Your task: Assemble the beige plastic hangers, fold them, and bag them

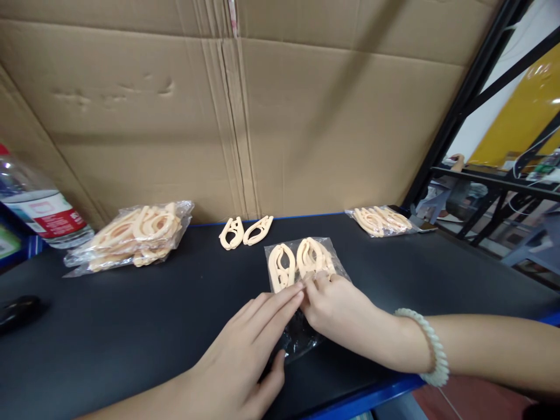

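Observation:
A clear plastic bag (pixel 292 344) lies on the dark table in front of me, holding folded beige plastic hangers (pixel 282 265). My left hand (pixel 249 344) has its fingers stretched out, their tips resting on the bag just below the hangers. Bent over the bag at the lower end of the right-hand hangers, my right hand (pixel 335 303) has its fingers curled and pinching the film; its fingertips are partly hidden. On that wrist is a pale beaded bracelet (pixel 431 344). Two loose folded hangers (pixel 231 233) lie farther back, outside any bag.
Bagged hangers (pixel 135 233) are stacked at the left, beside a water bottle (pixel 52 210). Another bag of hangers (pixel 380 220) lies at the back right. A black mouse-like object (pixel 20 314) sits at the left edge. Cardboard (pixel 341 134) stands behind the table; a black metal frame (pixel 455 116) rises at right.

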### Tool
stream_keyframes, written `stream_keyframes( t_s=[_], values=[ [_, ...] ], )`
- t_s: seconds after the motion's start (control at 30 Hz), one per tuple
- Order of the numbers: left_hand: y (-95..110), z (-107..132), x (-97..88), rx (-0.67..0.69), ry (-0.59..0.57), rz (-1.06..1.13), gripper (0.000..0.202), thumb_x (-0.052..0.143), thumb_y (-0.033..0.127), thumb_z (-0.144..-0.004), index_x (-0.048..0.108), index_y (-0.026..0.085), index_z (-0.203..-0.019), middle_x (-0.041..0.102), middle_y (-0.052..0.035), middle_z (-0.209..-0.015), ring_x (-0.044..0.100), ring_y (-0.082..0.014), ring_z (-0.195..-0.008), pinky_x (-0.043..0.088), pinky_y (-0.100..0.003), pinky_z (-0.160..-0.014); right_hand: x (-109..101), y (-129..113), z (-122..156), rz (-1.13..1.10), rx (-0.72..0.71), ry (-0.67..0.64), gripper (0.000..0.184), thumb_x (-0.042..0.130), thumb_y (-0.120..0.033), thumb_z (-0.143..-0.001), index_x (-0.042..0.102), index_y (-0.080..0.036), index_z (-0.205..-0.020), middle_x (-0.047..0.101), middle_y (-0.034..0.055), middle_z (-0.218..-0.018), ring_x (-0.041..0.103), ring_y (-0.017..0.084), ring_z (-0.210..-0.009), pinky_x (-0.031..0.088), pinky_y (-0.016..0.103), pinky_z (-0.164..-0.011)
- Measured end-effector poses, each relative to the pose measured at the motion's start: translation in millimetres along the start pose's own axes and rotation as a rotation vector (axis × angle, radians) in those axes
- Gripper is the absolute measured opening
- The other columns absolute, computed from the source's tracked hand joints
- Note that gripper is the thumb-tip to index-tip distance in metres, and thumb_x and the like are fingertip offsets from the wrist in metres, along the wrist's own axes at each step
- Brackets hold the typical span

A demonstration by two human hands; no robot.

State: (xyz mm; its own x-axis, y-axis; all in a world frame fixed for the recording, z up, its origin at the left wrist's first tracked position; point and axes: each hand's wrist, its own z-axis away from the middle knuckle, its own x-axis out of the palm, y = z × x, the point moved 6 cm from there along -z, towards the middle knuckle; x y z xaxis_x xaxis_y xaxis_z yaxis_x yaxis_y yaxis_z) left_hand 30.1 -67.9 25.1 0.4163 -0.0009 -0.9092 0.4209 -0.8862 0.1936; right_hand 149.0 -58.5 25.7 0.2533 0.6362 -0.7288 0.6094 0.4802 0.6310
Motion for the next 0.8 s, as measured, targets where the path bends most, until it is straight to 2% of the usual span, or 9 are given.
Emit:
stream_keyframes(
  t_s=[0.13,0.3,0.43,0.57,0.63,0.7,0.8],
  values=[
    [-1,1,0.6,0.0,-0.003,-0.004,0.081,0.046,0.006,-0.08,0.013,0.021,-0.153,0.034,-0.0108,-0.156,0.042,-0.0294,-0.137,0.041,-0.053,-0.11,1,1,-3,0.018,0.066,0.005,0.013,0.056,-0.004,-0.076,0.066,-0.008,-0.084,0.064,0.0125,-0.071,0.06,0.024,-0.055,0.042,0.031,-0.043],
    [-2,1,2.1,-0.031,-0.024,-0.009,0.082,0.047,0.006,-0.081,0.012,0.021,-0.154,0.034,-0.0116,-0.156,0.042,-0.0294,-0.137,0.04,-0.053,-0.11,-5,6,0,0.106,0.169,-0.017,0.017,0.053,-0.002,-0.075,0.065,-0.005,-0.087,0.067,0.0176,-0.075,0.061,0.024,-0.055,0.043,0.031,-0.045],
    [-4,-1,3.4,-0.05,-0.027,-0.005,0.079,0.047,0.008,-0.082,0.014,0.02,-0.153,0.033,-0.0129,-0.156,0.042,-0.0302,-0.137,0.042,-0.052,-0.109,-11,8,8,0.09,0.23,0.043,0.014,0.052,-0.001,-0.074,0.061,-0.011,-0.073,0.061,0.0095,-0.063,0.056,0.022,-0.05,0.04,0.031,-0.044],
    [-5,-2,2.8,-0.067,0.004,0.004,0.077,0.046,0.008,-0.083,0.015,0.021,-0.153,0.032,-0.0122,-0.157,0.04,-0.0286,-0.138,0.042,-0.05,-0.11,-11,13,20,0.086,0.264,0.095,0.015,0.054,0.0,-0.07,0.059,-0.013,-0.066,0.059,0.007,-0.06,0.057,0.021,-0.053,0.039,0.032,-0.048],
    [-6,-2,2.4,-0.077,0.011,0.009,0.077,0.045,0.007,-0.084,0.015,0.021,-0.153,0.032,-0.0118,-0.157,0.038,-0.0279,-0.14,0.041,-0.049,-0.11,-11,17,26,0.05,0.232,0.113,0.015,0.054,0.0,-0.072,0.063,-0.011,-0.07,0.061,0.0073,-0.063,0.058,0.021,-0.055,0.04,0.032,-0.051],
    [-6,-2,2.3,-0.081,0.007,0.012,0.077,0.045,0.006,-0.083,0.016,0.021,-0.152,0.031,-0.0117,-0.157,0.038,-0.0279,-0.14,0.041,-0.049,-0.111,-15,21,33,-0.049,0.171,0.139,0.017,0.053,0.0,-0.076,0.066,-0.009,-0.083,0.063,0.0071,-0.068,0.059,0.021,-0.059,0.043,0.033,-0.055],
    [-7,-3,0.2,-0.082,0.022,0.022,0.073,0.045,0.008,-0.086,0.017,0.022,-0.152,0.033,-0.0109,-0.156,0.038,-0.0275,-0.14,0.037,-0.051,-0.113,-23,31,48,-0.359,0.117,0.081,0.024,0.05,-0.004,-0.084,0.065,-0.011,-0.102,0.065,0.0064,-0.079,0.06,0.02,-0.07,0.046,0.033,-0.065]
  ],
)
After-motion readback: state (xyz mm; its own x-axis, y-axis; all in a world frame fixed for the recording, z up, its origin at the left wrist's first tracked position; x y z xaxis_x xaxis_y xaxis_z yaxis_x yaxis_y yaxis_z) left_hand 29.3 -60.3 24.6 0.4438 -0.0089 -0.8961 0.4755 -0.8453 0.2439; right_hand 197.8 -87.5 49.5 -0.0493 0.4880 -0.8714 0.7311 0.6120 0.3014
